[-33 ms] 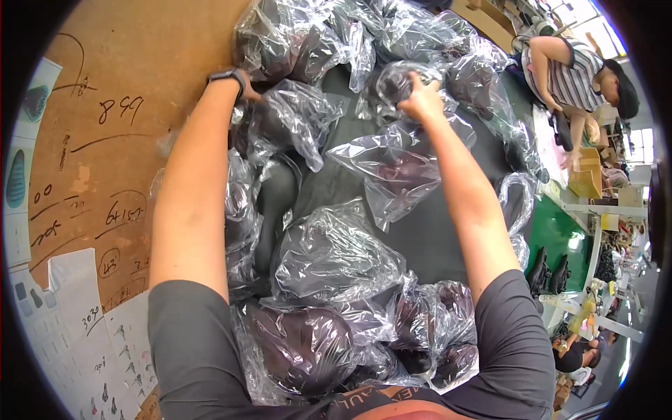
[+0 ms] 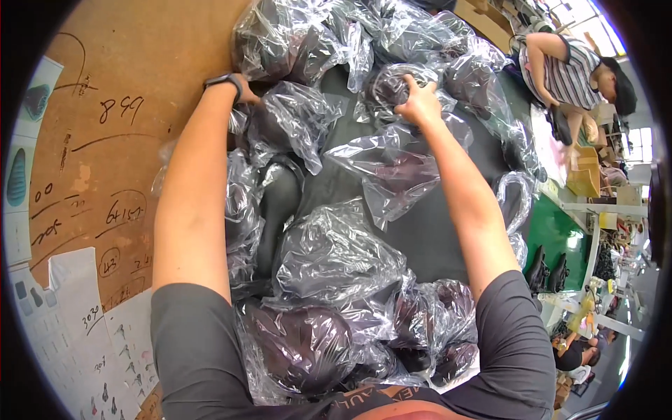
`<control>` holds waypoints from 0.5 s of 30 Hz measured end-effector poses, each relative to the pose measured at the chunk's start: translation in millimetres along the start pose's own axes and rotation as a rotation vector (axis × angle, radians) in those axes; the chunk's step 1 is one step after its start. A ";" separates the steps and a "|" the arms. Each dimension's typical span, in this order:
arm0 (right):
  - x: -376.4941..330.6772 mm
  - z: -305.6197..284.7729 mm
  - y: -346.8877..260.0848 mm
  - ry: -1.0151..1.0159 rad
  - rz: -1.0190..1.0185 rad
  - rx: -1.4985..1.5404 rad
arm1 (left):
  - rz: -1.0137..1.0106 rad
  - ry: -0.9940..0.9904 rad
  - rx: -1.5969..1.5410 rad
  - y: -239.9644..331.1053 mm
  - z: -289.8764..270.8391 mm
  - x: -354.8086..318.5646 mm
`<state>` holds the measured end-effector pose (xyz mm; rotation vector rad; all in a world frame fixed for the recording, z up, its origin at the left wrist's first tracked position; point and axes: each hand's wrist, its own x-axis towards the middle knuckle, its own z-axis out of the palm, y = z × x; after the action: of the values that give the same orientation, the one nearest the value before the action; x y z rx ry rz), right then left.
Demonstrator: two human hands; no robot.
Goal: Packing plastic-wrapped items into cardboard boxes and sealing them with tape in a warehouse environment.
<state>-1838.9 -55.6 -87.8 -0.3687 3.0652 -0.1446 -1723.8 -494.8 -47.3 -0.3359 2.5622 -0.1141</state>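
Head view, looking down on a heap of dark shoe parts sealed in clear plastic bags, spread over a dark work surface (image 2: 427,238) from top centre of the frame down to the lower edge.

Right hand (image 2: 418,105), upper centre: fingers curled tight, pinching the crinkled plastic of a bagged dark piece (image 2: 392,87) that lies at the top of the heap. Just below the wrist a flatter bag (image 2: 395,171) lies on the dark surface, touching the forearm.

Left hand (image 2: 246,94), upper left of centre: mostly buried behind a bag; black wristband (image 2: 224,80) visible on the wrist. Cannot tell how far these fingers are open or whether they grip anything. Nearest thing is a bulging bag (image 2: 294,119) just right of the wrist.

Large crumpled bag (image 2: 336,255) at mid-frame between both forearms. More bagged dark pieces (image 2: 308,343) in the lower centre, close to the body.

Left side of frame: brown cardboard sheet (image 2: 105,140) with handwritten marks; white printed sheets (image 2: 77,329) at lower left.

Upper right: another person in a striped shirt (image 2: 567,66), bent over a separate bench, well apart
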 end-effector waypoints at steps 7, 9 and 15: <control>-139.7 -23.4 5.0 -0.279 -0.417 0.186 | 0.398 0.024 -0.184 11.9 41.1 -89.1; -196.0 -45.6 3.0 -0.390 -0.534 0.118 | 0.585 0.089 -0.266 38.4 39.7 -140.4; -267.5 -153.2 29.0 -1.108 -0.888 0.448 | 1.076 -0.280 -0.762 53.9 -26.6 -294.1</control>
<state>-1595.6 49.6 72.1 -1.2131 1.5757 -0.4472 -1508.8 -365.6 117.5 0.7246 2.0715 1.2010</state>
